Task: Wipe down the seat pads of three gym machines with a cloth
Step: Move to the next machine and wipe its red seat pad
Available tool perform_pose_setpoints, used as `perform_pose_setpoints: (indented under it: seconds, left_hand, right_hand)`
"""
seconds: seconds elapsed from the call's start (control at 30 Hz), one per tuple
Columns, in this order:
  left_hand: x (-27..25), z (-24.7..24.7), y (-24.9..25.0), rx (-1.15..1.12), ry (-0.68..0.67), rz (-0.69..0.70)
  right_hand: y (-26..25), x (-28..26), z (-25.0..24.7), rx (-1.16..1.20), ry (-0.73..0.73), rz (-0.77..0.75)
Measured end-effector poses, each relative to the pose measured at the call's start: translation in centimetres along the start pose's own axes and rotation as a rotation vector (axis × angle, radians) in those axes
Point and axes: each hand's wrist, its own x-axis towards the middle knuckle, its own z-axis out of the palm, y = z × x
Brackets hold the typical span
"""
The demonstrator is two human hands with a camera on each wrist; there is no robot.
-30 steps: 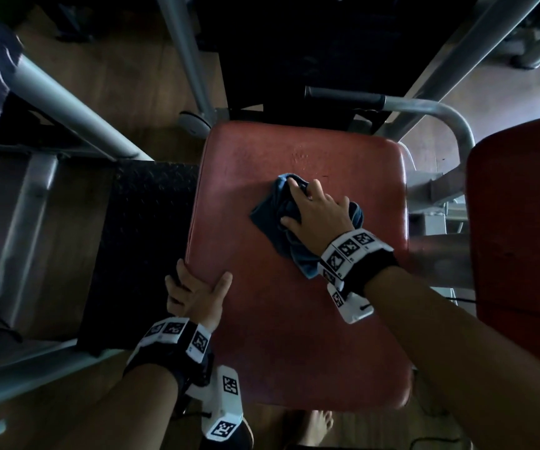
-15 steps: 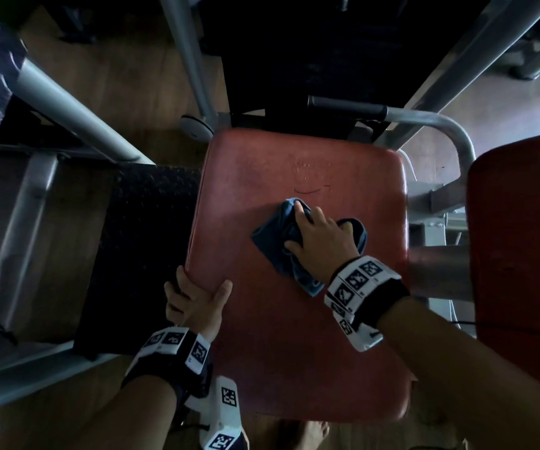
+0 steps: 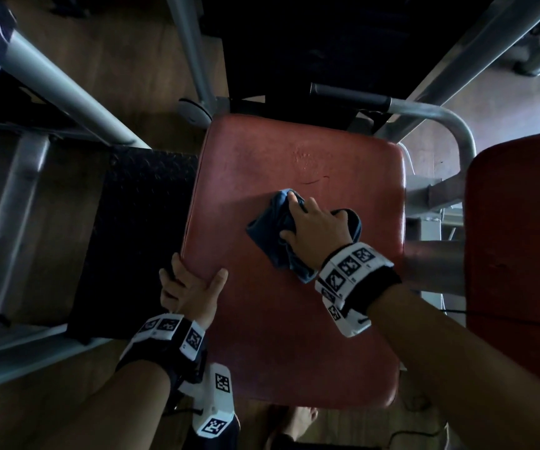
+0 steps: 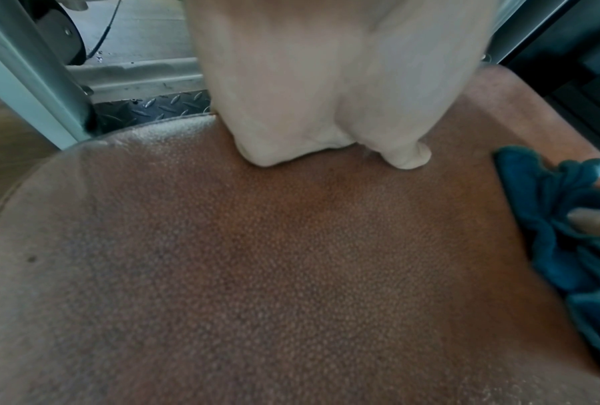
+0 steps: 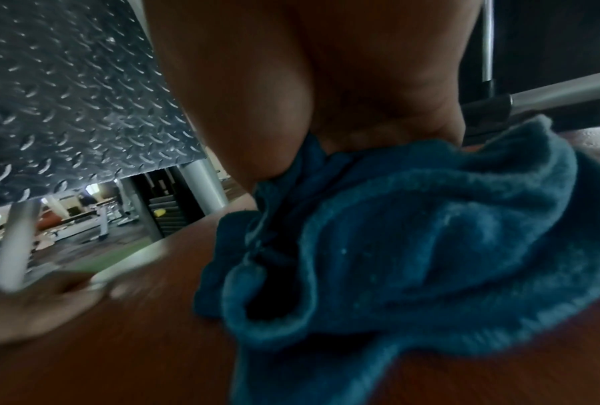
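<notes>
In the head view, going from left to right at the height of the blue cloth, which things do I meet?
Black tread plate → red seat pad → blue cloth → right hand → second red pad.

The right hand (image 3: 319,230) and the blue cloth (image 3: 273,230) under it now sit farther toward 6 o'clock on the red seat pad (image 3: 255,336).

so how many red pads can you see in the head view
2. One red seat pad in the middle, with the left hand gripping its left edge and the right hand pressing the blue cloth on it; a second red pad at the right edge. Others may lie outside view.
</notes>
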Motion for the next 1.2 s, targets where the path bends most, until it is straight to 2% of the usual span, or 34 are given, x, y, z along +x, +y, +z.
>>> perform_pose_setpoints:
  seconds: [0.17, 0.33, 0.57, 0.73, 0.93, 1.2]
  left_hand:
    - [0.1, 0.1, 0.1, 0.001, 0.014, -0.011]
    - [0.1, 0.2, -0.1, 0.002, 0.019, 0.006]
    - [0.2, 0.2, -0.1, 0.003, 0.006, -0.007]
    - [0.1, 0.1, -0.1, 0.017, 0.008, 0.000]
    - [0.0, 0.0, 0.0, 0.014, 0.001, 0.007]
    - [-0.1, 0.0, -0.1, 0.017, 0.007, 0.005]
  right_hand:
    - [0.1, 2.3, -1.6, 0.123, 0.023, 0.125]
    - [0.8, -1.0, 0.3, 0.089, -0.001, 0.101]
    - [1.6, 1.8, -1.5, 0.103, 0.014, 0.140]
    - [2.2, -1.0, 0.3, 0.051, 0.008, 0.068]
    - [2.7, 1.4, -1.2, 0.102, 0.028, 0.161]
    - [3.6, -0.2, 0.0, 0.163, 0.072, 0.205]
